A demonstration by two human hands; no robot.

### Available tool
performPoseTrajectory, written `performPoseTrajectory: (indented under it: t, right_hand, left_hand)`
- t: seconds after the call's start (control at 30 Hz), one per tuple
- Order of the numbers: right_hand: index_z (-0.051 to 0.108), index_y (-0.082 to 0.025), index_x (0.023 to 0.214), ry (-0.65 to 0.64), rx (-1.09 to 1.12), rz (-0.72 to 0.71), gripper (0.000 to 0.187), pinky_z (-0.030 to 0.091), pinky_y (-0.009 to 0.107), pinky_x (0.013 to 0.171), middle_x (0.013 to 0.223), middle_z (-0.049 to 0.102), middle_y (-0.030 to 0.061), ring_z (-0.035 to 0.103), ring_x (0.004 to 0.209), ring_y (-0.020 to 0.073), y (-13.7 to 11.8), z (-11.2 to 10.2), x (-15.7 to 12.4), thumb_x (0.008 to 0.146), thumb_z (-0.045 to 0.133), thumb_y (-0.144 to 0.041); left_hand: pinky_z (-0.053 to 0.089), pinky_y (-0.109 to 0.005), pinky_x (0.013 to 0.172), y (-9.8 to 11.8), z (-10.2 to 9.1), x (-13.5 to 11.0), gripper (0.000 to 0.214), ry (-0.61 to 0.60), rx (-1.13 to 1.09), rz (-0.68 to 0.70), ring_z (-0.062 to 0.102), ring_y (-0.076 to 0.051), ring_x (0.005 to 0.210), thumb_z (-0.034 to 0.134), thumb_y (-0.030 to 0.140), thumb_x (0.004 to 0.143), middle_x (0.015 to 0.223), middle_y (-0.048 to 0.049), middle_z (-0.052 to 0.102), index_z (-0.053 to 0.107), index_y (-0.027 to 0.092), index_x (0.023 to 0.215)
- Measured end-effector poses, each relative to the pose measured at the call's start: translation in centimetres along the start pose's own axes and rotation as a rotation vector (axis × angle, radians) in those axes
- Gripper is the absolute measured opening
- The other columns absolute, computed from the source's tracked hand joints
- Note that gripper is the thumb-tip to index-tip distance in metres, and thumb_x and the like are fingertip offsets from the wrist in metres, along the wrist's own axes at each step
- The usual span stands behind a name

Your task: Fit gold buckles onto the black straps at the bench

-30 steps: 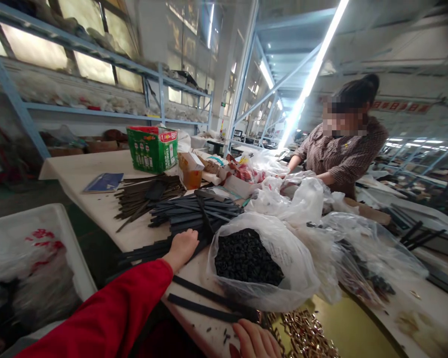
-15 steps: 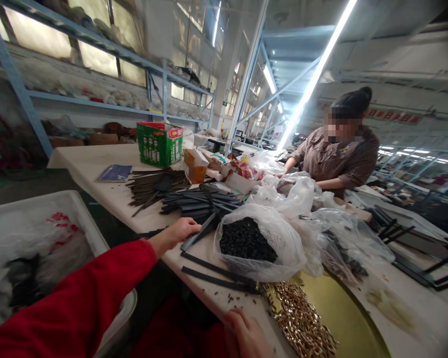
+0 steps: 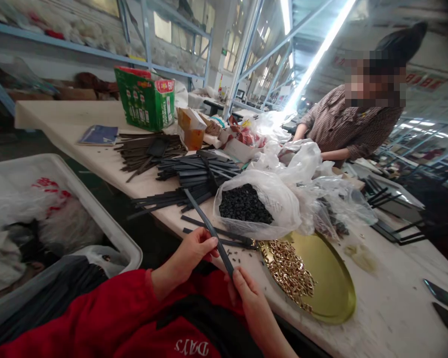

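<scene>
A long black strap (image 3: 205,219) slants over the near table edge, gripped by both hands. My left hand (image 3: 190,253) pinches it along its lower half, thumb on top. At its lower end, my right hand (image 3: 248,296) has thumb and fingers closed on the tip. Further black straps (image 3: 194,171) lie piled beyond, and a couple more rest on the cloth just past my hands. A clear plastic bag (image 3: 280,219) stands open with small black pieces (image 3: 244,204) inside. Gold-coloured metal parts (image 3: 289,273) cover the left side of a gold oval tray (image 3: 334,278).
Across the table a person (image 3: 354,109) in a checked shirt handles plastic bags. A green box (image 3: 145,99), a small carton (image 3: 191,129) and a blue booklet (image 3: 98,135) sit further back. A white bin (image 3: 129,248) with bags stands at left. A dark phone-like object (image 3: 444,296) lies right.
My left hand has drawn a strap from the pile back towards my body. My right hand has come up and taken its lower end. The view has tilted downward.
</scene>
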State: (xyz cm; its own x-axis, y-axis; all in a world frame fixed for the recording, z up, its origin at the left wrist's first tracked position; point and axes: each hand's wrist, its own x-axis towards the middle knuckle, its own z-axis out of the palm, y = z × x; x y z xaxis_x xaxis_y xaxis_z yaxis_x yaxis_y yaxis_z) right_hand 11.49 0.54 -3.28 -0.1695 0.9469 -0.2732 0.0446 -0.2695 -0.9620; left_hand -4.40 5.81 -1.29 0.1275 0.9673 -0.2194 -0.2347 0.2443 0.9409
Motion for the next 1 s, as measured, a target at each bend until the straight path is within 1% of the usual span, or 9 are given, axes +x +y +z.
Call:
performPoseTrajectory:
  t: [0.17,0.27,0.4,0.5,0.63,0.73,0.83,0.9,1.0]
  right_hand:
    - [0.05,-0.019,0.07,-0.045,-0.042,0.037,0.049,0.018,0.021,0.04,0.046,0.028,-0.0088,0.022,0.042,0.008,0.2,-0.7,0.1,0.074,0.046,-0.068]
    - [0.052,-0.019,0.069,-0.06,-0.198,0.008,0.044,0.025,0.022,0.043,0.05,0.034,-0.0062,0.03,0.045,0.0097,0.3,-2.1,0.3,0.081,0.043,-0.06]
    - [0.06,-0.02,0.08,-0.158,-0.481,-0.137,0.031,0.039,0.026,0.061,0.069,0.057,0.0005,0.051,0.065,0.0157,-0.1,-3.7,0.5,0.089,0.041,-0.042]
    - [0.063,-0.021,0.087,-0.241,-0.604,-0.25,0.027,0.041,0.027,0.066,0.079,0.062,0.003,0.057,0.074,0.0173,-0.9,-3.8,0.5,0.091,0.038,-0.033]
    - [0.065,-0.023,0.091,-0.306,-0.721,-0.328,0.025,0.043,0.025,0.064,0.079,0.062,0.0029,0.058,0.074,0.0158,-1.9,-3.9,1.5,0.091,0.041,-0.028]
    - [0.062,-0.022,0.101,-0.234,-0.791,-0.4,0.022,0.046,0.026,0.069,0.084,0.062,0.0037,0.059,0.079,0.0163,-2.7,-5.5,4.6,0.089,0.045,-0.027]
    - [0.059,-0.017,0.102,0.072,-0.983,-0.486,0.024,0.045,0.028,0.076,0.091,0.062,0.0073,0.058,0.086,0.0179,-4.0,-8.3,9.9,0.09,0.041,-0.027]
    - [0.06,-0.016,0.098,0.229,-1.254,-0.43,0.025,0.044,0.027,0.077,0.096,0.061,0.0088,0.058,0.089,0.0177,-4.8,-9.8,13.7,0.091,0.037,-0.023]
    - [0.063,-0.017,0.091,0.219,-1.389,-0.365,0.017,0.042,0.028,0.071,0.09,0.062,0.008,0.06,0.082,0.0193,-5.3,-10.6,18.1,0.085,0.047,-0.019]
  left_hand:
    - [0.039,-0.018,0.052,-0.4,-0.9,-0.8,0.024,0.007,-0.03,-0.045,0.057,-0.011,0.063,0.059,0.037,0.073,0.072,0.0006,0.059,0.049,0.016,0.08]
    - [0.038,-0.02,0.049,-0.3,-2.0,-1.9,0.027,-0.013,0.202,-0.028,0.049,-0.009,0.05,0.049,0.041,0.08,0.06,0.0022,0.054,0.048,0.017,0.068]
    - [0.045,-0.028,0.07,1.0,-3.1,-3.3,0.023,-0.026,0.77,0.345,0.057,-0.017,0.075,0.048,0.036,0.083,0.078,-0.0058,0.063,0.058,0.017,0.074]
    - [0.04,-0.034,0.09,1.6,-2.6,-3.2,0.019,-0.338,0.995,0.409,0.055,-0.025,0.102,0.054,0.034,0.081,0.108,-0.0081,0.063,0.063,0.021,0.092]
    - [0.047,-0.025,0.075,0.3,-1.6,-2.0,0.024,-0.709,0.911,0.048,0.064,-0.018,0.081,0.042,0.023,0.086,0.094,-0.0019,0.069,0.063,0.024,0.097]
    - [0.042,-0.026,0.091,-0.8,-1.3,-0.6,0.034,-0.568,0.804,-0.004,0.059,-0.018,0.101,0.037,0.021,0.087,0.114,-0.0011,0.064,0.057,0.025,0.114]
    - [0.034,-0.029,0.1,-1.1,-1.3,1.0,0.035,-0.373,0.72,0.002,0.051,-0.02,0.112,0.037,0.032,0.088,0.122,-0.0032,0.058,0.057,0.021,0.115]
    - [0.043,-0.028,0.088,-0.9,-1.0,2.0,0.034,-0.303,0.63,-0.063,0.057,-0.02,0.097,0.038,0.038,0.086,0.105,-0.005,0.065,0.062,0.018,0.1]
    - [0.042,-0.02,0.053,-0.3,-0.4,3.1,0.03,-0.227,0.398,-0.316,0.054,-0.011,0.057,0.043,0.038,0.081,0.068,0.0005,0.061,0.059,0.015,0.092]
